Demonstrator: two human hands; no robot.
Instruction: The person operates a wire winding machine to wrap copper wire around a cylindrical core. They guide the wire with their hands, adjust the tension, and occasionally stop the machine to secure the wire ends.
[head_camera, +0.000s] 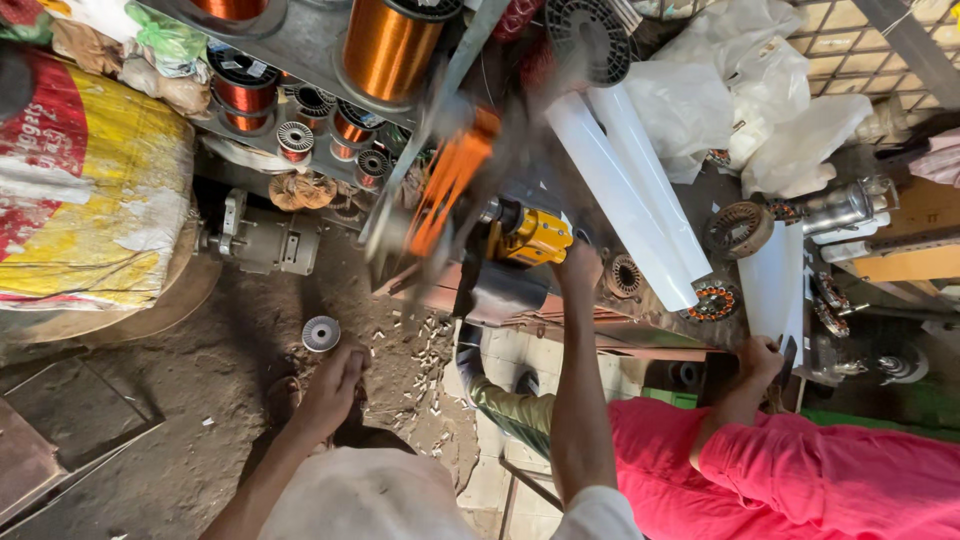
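Overhead, the head view looks down on a cluttered workshop. The right hand (578, 268) reaches up to a yellow machine (532, 236) at the near edge of the desk (640, 335), fingers closed against its right side; whether they truly clamp it cannot be told, since the hand is seen from behind. Just left of the machine an orange part (447, 180) is smeared by motion blur, so its shape is hard to make out. The left hand (332, 385) hangs low over the dirt floor (200, 400), fingers loosely apart and holding nothing, just below a small grey spool (321, 333) lying on the ground.

Behind the machine two white rolls (640, 190) lean across the desk, partly covering what lies under them. Copper wire spools (390, 45) stand on a grey rack at the top, cut off by the frame. A grey motor (262, 240) sits left on the floor beside a yellow and red sack (90, 180). At the right, another person in a pink sleeve (800, 470) rests a hand (760, 355) at the desk edge.
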